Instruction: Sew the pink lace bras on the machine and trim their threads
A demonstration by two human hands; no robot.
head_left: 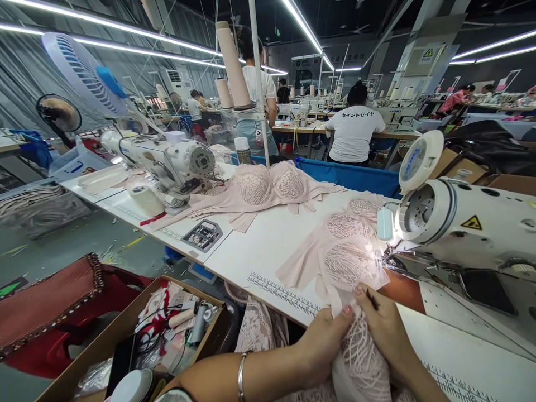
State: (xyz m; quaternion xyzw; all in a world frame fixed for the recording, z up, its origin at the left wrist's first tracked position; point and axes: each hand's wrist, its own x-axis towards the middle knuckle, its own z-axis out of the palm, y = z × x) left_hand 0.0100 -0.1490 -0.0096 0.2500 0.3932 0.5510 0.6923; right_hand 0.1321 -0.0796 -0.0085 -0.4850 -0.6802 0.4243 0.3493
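My left hand (324, 340) and my right hand (383, 326) both pinch a pale pink lace garment piece (360, 357) at the near edge of the white sewing table (272, 240). A thin dark tool, too small to name, shows between the fingers of my right hand. The lace runs up onto the table as a row of joined cups (349, 245) towards the needle area of the white sewing machine (464, 223) on the right. A silver bangle (241, 375) sits on my left wrist.
Another pile of pink lace cups (268, 187) lies beside a second sewing machine (176, 162) at the left. A cardboard box of small items (167, 329) and a red cushion (50, 307) stand below left. Other people sit and stand at benches behind.
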